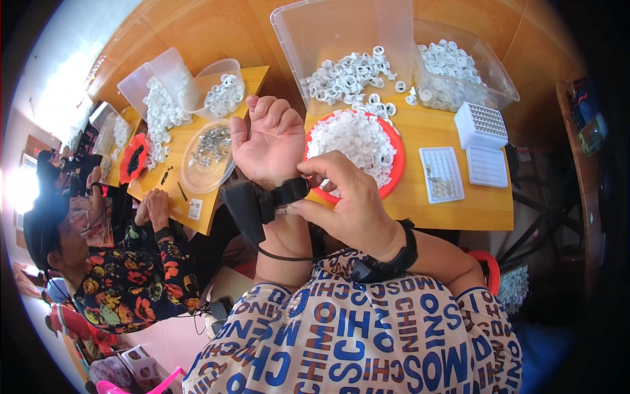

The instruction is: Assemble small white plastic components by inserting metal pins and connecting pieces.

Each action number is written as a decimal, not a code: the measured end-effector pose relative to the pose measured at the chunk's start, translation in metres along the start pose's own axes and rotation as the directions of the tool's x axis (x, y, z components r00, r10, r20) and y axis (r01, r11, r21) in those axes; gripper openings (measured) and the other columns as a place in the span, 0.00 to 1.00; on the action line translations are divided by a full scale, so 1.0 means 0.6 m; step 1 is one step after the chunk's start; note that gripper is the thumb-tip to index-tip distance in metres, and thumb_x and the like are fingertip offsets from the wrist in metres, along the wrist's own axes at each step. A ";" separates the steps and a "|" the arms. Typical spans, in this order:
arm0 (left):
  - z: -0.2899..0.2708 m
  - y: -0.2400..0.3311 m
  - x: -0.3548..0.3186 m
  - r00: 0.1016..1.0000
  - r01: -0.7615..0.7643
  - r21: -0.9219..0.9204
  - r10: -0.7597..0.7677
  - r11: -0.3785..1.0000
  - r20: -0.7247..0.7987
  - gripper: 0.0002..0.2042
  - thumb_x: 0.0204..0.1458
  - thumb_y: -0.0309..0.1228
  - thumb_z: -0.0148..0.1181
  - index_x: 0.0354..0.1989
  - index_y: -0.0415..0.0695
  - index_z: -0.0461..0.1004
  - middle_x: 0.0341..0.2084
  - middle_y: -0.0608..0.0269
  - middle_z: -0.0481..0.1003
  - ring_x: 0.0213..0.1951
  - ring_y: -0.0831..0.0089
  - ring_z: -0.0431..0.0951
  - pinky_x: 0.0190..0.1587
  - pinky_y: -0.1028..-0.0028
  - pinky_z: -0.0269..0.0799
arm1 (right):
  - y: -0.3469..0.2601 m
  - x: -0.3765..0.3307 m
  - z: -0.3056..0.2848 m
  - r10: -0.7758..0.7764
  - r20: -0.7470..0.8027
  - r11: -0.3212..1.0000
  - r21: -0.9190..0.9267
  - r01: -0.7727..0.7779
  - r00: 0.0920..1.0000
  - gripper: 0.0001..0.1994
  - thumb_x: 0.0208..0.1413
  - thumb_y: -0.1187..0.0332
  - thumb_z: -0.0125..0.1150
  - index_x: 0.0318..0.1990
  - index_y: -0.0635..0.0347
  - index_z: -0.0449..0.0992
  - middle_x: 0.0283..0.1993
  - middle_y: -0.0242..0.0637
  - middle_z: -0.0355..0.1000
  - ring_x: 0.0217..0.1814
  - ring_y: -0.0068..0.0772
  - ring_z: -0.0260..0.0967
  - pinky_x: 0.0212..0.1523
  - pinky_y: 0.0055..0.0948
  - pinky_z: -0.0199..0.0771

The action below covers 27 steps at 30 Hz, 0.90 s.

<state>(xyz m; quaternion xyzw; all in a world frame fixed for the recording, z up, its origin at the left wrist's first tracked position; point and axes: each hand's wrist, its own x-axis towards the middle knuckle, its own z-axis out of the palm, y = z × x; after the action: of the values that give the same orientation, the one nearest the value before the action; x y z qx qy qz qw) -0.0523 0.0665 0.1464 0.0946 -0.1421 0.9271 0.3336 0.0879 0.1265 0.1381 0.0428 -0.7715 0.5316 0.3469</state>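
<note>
My left hand (269,141) is raised palm up, its fingers loosely curled and nothing in it. Around that wrist sits a black strap (291,191) carrying a black box-shaped device (244,209) with a cable. The thumb and fingers of my right hand (351,207) are at the strap's edge, pinching it. A second black band (387,259) with a device is on my right wrist. Just beyond my hands, a red round tray (401,164) holds a heap of small white plastic parts (354,141).
White ring-shaped parts (348,75) spill from a clear bin at the back. Another clear bin (502,85) stands right of it. White gridded trays (482,128) lie at the right. To my left, a person in a floral top (138,279) sits at a neighbouring table.
</note>
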 end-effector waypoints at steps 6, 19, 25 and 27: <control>-0.035 0.006 0.008 0.999 0.044 0.064 -0.042 0.997 -0.026 0.18 0.55 0.44 0.45 0.38 0.39 0.70 0.26 0.63 0.65 0.25 0.71 0.59 0.27 0.73 0.57 | 0.010 0.002 -0.009 0.070 -0.018 0.997 -0.009 -0.071 0.997 0.18 0.41 0.70 0.72 0.40 0.60 0.71 0.35 0.38 0.71 0.35 0.35 0.74 0.35 0.29 0.73; -0.102 0.083 -0.064 0.934 -0.153 0.776 0.345 0.612 -0.088 0.14 0.60 0.40 0.45 0.38 0.41 0.71 0.25 0.62 0.68 0.27 0.71 0.65 0.30 0.73 0.61 | 0.100 -0.023 -0.146 0.370 -0.115 0.929 0.061 -0.365 0.922 0.06 0.55 0.71 0.60 0.37 0.65 0.75 0.31 0.30 0.74 0.33 0.16 0.68 0.35 0.18 0.69; -0.160 0.117 -0.094 0.913 -0.120 0.982 0.404 0.147 0.051 0.12 0.60 0.38 0.45 0.37 0.42 0.69 0.23 0.62 0.69 0.21 0.76 0.66 0.23 0.78 0.60 | 0.136 -0.090 -0.147 0.505 -0.136 0.852 -0.078 -0.517 0.853 0.05 0.54 0.72 0.61 0.34 0.66 0.76 0.29 0.37 0.75 0.30 0.22 0.72 0.31 0.22 0.71; -0.166 0.117 -0.104 0.917 -0.066 0.994 0.399 0.090 0.025 0.11 0.60 0.37 0.44 0.36 0.43 0.68 0.22 0.63 0.69 0.21 0.77 0.66 0.22 0.78 0.60 | 0.137 -0.098 -0.139 0.413 -0.134 0.865 -0.253 -0.434 0.901 0.05 0.52 0.72 0.62 0.34 0.64 0.76 0.31 0.40 0.75 0.30 0.30 0.74 0.31 0.25 0.71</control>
<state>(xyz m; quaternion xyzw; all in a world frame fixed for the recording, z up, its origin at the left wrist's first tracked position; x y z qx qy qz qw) -0.0580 0.0103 0.0218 0.1471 0.5317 0.8325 0.0506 0.1376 0.2151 0.0551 -0.1965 -0.8149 0.4829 0.2532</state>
